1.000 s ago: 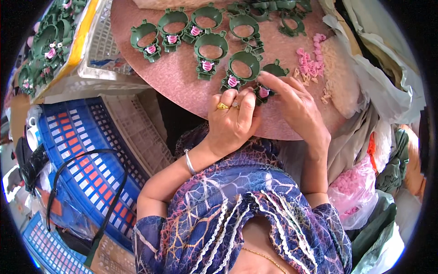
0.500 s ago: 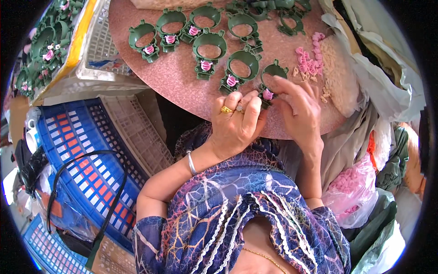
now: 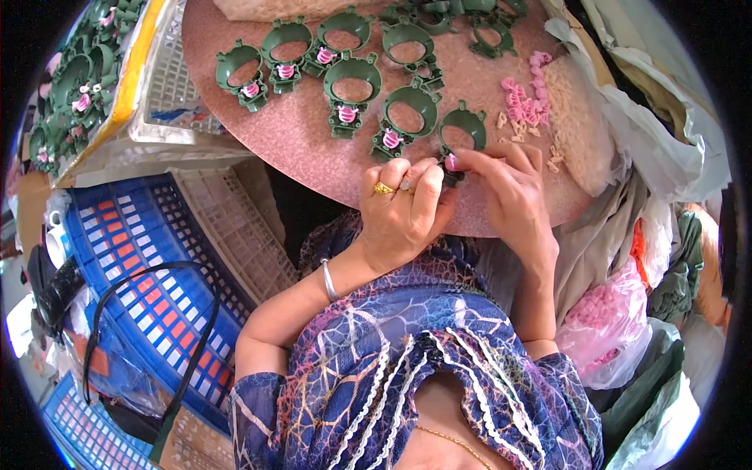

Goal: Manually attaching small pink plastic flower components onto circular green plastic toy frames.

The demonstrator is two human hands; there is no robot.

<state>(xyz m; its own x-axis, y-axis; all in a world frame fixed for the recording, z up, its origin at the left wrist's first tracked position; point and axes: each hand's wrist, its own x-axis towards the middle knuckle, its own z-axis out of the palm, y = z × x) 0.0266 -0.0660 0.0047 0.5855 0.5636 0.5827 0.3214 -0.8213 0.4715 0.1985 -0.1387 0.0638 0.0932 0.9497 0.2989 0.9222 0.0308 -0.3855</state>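
Head view: both hands (image 3: 458,196) pinch one green ring (image 3: 462,129), finished rings (image 3: 352,78) and pink pieces (image 3: 525,98) beyond.

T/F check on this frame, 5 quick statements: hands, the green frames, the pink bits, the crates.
1. Both hands, left hand and right hand, work on one green frame at the near edge of the round pink board. True.
2. The loose pink pieces lie on the board to the person's left of the frames. False: they lie to the right.
3. The left hand wears a gold ring. True.
4. The finished frames in the row carry blue inserts. False: the inserts are pink.
5. A blue crate sits lower left. True.
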